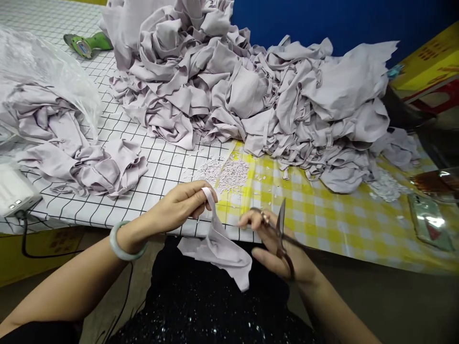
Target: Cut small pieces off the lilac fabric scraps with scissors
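Note:
My left hand [184,205] is closed, pinching a pale lilac fabric piece [224,253] by a narrow strip at its top. The rest of the cloth hangs down over my lap, in front of the table's edge. To the right, my right hand [274,243] has a pair of scissors [281,222] hooked on its fingers. The blades stick up and across the hand, apart from the cloth, and the fingers are slightly blurred. Just beyond my hands, a scatter of tiny fabric snippets [233,174] lies on the tablecloth.
A large heap of lilac fabric pieces [247,91] fills the back. At left are a clear plastic bag [71,62], a smaller cloth pile [96,165], a white box [16,188] with a black cable and a green-handled tool [89,44]. A phone [430,222] lies at right.

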The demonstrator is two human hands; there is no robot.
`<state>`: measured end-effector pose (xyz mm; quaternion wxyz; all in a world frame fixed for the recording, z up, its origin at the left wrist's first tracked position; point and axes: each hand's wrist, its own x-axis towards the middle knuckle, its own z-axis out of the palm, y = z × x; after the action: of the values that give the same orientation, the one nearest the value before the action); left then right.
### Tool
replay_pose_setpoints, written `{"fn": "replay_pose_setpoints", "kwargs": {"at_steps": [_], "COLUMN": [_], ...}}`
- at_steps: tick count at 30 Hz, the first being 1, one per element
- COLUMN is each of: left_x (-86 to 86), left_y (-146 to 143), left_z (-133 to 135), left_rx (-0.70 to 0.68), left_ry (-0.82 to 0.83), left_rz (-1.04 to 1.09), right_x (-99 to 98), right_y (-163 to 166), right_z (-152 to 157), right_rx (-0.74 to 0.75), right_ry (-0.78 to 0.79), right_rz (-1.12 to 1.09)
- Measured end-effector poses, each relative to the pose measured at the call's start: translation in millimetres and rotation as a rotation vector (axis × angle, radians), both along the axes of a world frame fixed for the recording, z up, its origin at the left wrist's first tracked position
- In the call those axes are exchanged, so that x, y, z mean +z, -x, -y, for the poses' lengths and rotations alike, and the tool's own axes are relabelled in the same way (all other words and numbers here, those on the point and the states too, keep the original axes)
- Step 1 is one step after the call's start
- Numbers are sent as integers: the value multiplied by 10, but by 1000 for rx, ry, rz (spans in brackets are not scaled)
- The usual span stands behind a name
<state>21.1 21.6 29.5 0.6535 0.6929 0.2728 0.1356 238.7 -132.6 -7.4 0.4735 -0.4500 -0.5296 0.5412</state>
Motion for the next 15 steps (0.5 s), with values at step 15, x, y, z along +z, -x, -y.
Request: {"fn": "replay_pose_setpoints", "kwargs": {"at_steps": [15], "left_x": [8], "left_y": [568], "left_z": [-63], "left_rx": [-12], "left_ry": [741], "left_rz": [129], "right_x": [-186], "right_y": [549], "right_z": [-709], "right_rx": [-261], "right_ry": [67], "right_rz": [-187]}}
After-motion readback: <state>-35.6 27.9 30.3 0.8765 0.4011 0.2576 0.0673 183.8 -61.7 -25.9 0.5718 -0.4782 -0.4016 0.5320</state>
